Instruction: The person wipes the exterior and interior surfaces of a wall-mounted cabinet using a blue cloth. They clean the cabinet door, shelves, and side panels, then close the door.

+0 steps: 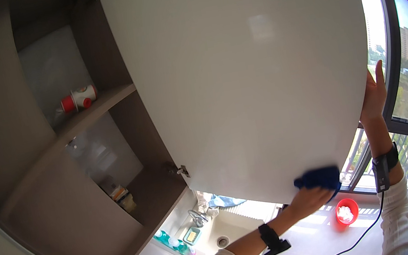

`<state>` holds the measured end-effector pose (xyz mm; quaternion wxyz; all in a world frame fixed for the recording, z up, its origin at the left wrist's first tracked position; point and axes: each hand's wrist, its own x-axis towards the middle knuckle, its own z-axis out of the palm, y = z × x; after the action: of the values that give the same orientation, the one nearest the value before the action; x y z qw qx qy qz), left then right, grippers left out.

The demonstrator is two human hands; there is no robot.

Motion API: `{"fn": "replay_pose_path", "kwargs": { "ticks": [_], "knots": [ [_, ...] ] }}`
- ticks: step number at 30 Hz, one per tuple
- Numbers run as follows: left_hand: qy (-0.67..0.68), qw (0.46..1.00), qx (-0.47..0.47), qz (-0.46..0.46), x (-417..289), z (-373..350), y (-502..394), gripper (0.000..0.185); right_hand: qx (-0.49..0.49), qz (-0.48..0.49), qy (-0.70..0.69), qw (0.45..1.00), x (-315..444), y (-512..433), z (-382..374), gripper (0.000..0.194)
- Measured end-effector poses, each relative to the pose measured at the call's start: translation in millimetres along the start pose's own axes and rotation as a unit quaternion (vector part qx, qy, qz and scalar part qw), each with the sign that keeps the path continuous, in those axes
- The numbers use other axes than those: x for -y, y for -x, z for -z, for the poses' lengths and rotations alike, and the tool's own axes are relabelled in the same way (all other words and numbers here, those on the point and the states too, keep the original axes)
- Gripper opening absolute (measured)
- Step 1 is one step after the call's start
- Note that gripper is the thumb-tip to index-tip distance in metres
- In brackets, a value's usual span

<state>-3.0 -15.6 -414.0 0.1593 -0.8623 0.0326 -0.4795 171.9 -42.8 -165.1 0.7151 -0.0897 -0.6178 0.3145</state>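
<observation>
A large pale cabinet door stands swung out on its hinges and fills the middle of the view. My left hand holds a dark blue cloth against the door's lower part, near its bottom outer corner. At the door's outer right edge, my right hand steadies it. One digit points up beside the edge, and the other fingers are partly hidden by the door. Left of the door is the open cabinet with a brown shelf. On that shelf lies a white and red plastic pipe fitting.
Small packages sit in the lower compartment. Below are a sink, a faucet, a soap dish and several bottles. A red bucket stands on the floor by the window. A black cable hangs from my right wrist.
</observation>
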Motion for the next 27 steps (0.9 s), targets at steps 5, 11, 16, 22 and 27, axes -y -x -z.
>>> {"fn": "replay_pose_path", "kwargs": {
  "ticks": [5,11,16,22,27],
  "knots": [
    [0.156,0.957,0.186,0.159,-55,-29,135,0.036,-0.167,-0.026,0.03,0.985,0,-1,8,0.069],
    [0.163,0.77,-0.037,0.616,-86,66,250,0.043,-0.097,0.019,0.141,0.985,5,11,31,0.065],
    [-0.031,0.683,-0.235,0.691,-24,138,258,0.042,-0.039,0.045,0.153,0.986,2,10,49,0.061],
    [-0.018,0.678,-0.309,0.666,93,124,219,0.048,-0.125,0.042,0.191,0.973,5,10,34,0.063],
    [-0.039,0.706,-0.313,0.634,67,63,170,0.047,-0.18,-0.009,0.163,0.97,4,9,22,0.069]
  ]
}}
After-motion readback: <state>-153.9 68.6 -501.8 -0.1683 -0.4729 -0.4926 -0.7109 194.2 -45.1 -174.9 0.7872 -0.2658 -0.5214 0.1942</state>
